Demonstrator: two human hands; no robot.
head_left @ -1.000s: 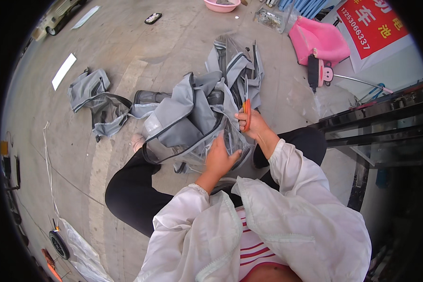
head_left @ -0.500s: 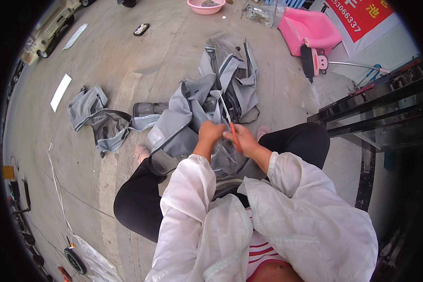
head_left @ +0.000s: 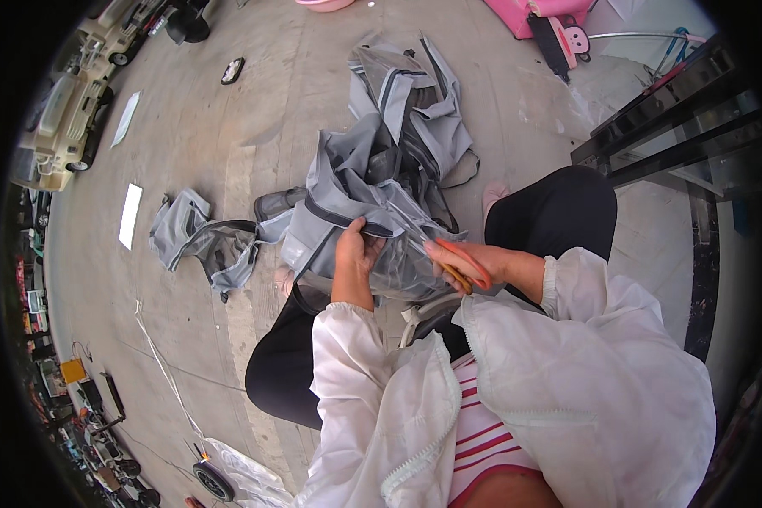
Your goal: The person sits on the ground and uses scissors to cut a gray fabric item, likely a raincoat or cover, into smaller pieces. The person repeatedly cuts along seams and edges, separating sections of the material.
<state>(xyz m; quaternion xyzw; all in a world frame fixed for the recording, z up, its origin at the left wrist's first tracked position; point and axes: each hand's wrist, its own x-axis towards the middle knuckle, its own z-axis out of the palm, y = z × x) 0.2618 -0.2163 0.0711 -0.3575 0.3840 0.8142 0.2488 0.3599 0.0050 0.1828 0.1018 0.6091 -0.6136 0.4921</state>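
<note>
A grey fabric cover (head_left: 330,186) with dark strips and clear plastic panels lies heaped before me and over my lap. My left hand (head_left: 356,254) has its fingers closed on the grey cover near a dark-edged strip. To its right, my right hand (head_left: 504,265) grips scissors (head_left: 483,275) with orange handles, the handle loops spread apart. Their blades point up and left into the cover's clear plastic; the tips are hard to make out there. Part of the scissors is covered by my fingers.
Another crumpled grey piece (head_left: 179,222) lies on the floor at left, beside a white strip (head_left: 130,216). A small black tray (head_left: 233,70) is farther off. Dark metal rails (head_left: 652,127) stand at right. A wheel (head_left: 212,481) lies at lower left.
The scissors have swung from pointing upward to lying against the cover, their handles spread. My hands have moved apart, the left onto the grey fabric. The view has shifted.
</note>
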